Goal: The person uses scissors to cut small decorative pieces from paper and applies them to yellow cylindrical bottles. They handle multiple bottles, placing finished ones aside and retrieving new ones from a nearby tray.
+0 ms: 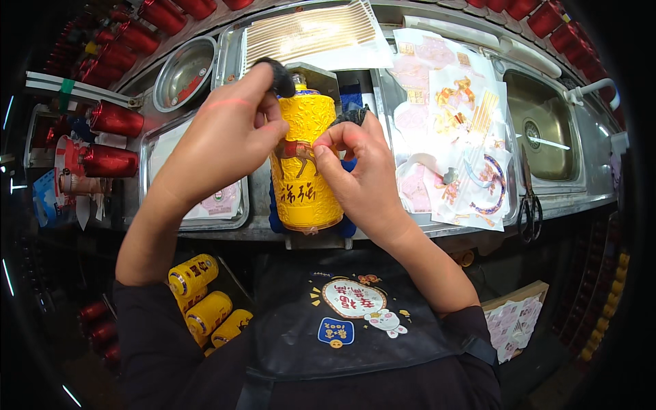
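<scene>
The bottle (305, 183) is showing yellow scrollwork and a red-and-brown horse (295, 149); the far sheet (307, 34) is bearing gold stripes.

At the centre of the frame, the left hand (229, 133) and right hand (362, 181) bend their fingers to an embossed yellow cylindrical bottle (307, 208) bearing a brown-and-red horse picture (296, 150). The right thumb and forefinger pinch together at the picture's right end. A gold-striped white sheet (314, 31) spans the top; a round metal bowl (165, 83) sits upper left, above shiny red cups (109, 162). Right of centre lie white decal sheets (444, 75), then black-handled scissors (529, 222) below a steel sink (557, 123). More yellow bottles (210, 311) occupy the lower left.
</scene>
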### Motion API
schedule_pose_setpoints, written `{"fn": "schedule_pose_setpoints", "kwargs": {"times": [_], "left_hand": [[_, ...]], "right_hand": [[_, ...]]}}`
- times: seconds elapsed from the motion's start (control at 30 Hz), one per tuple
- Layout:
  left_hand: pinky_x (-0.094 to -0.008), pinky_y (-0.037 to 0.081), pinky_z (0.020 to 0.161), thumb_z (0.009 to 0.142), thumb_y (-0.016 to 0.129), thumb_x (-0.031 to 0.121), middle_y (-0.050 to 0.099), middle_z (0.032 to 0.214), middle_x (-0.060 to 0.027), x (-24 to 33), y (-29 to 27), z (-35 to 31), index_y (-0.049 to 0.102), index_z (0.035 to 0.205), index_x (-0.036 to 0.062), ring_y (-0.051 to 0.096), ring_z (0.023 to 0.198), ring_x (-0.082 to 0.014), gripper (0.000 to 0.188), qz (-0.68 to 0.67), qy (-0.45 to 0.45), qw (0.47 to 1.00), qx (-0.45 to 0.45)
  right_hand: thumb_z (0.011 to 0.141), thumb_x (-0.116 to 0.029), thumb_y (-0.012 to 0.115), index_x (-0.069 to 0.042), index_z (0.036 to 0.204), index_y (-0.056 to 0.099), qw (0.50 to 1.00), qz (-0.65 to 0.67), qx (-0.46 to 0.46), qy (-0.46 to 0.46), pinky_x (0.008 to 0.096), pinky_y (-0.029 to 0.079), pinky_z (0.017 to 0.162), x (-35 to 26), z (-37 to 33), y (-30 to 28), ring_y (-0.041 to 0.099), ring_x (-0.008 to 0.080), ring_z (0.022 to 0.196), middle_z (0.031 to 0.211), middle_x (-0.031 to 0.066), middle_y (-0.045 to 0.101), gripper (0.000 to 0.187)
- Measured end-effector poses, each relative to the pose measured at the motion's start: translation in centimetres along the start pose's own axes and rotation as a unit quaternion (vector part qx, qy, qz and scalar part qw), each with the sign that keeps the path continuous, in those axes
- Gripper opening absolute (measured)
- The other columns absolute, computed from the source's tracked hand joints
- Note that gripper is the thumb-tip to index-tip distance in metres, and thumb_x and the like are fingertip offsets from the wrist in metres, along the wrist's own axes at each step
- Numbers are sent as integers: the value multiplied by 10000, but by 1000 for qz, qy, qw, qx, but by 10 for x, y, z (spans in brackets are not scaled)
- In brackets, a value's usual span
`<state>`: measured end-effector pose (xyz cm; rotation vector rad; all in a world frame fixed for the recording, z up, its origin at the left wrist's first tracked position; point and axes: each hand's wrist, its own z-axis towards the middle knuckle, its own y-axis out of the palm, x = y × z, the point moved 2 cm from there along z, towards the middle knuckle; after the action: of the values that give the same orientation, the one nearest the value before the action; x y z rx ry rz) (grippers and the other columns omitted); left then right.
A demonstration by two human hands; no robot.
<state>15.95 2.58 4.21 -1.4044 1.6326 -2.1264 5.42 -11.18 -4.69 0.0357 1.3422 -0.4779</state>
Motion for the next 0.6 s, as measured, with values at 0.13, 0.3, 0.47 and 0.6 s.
{"fn": "schedule_pose_setpoints", "kwargs": {"times": [0.13, 0.3, 0.47, 0.6], "left_hand": [[-340, 457, 946, 824, 691, 50, 607, 1143, -168, -15, 21, -25, 569, 1137, -30, 586, 1091, -253, 345, -99, 0, 989, 112], [-320, 421, 1051, 861, 719, 32, 556, 1273, -119, -20, 58, -32, 462, 1334, -16, 531, 1205, -167, 540, -427, -76, 890, 137], [-323, 468, 1028, 869, 682, -33, 538, 1304, -131, -19, 73, -33, 396, 1382, -13, 559, 1208, -185, 588, -452, -60, 872, 178], [-330, 486, 1019, 875, 659, -53, 536, 1305, -141, -18, 75, -33, 378, 1395, 2, 569, 1215, -197, 594, -460, -64, 867, 181]], "right_hand": [[854, -117, 686, -21, 849, 650, 999, -23, 41, -20, 287, 437, 638, 4, -3, 4, 512, 155, 770, 813, 66, 532, 103], [835, -84, 694, -24, 843, 640, 997, -20, 67, -28, 285, 437, 628, 1, -4, 6, 533, 152, 747, 803, 66, 539, 81], [832, -69, 695, -26, 865, 634, 996, -30, 75, -34, 283, 443, 632, 0, -4, 7, 541, 147, 742, 833, 71, 537, 83], [845, -62, 685, -20, 914, 627, 997, -9, 78, -17, 265, 456, 676, 2, -6, 9, 544, 126, 758, 888, 63, 527, 100]]}}
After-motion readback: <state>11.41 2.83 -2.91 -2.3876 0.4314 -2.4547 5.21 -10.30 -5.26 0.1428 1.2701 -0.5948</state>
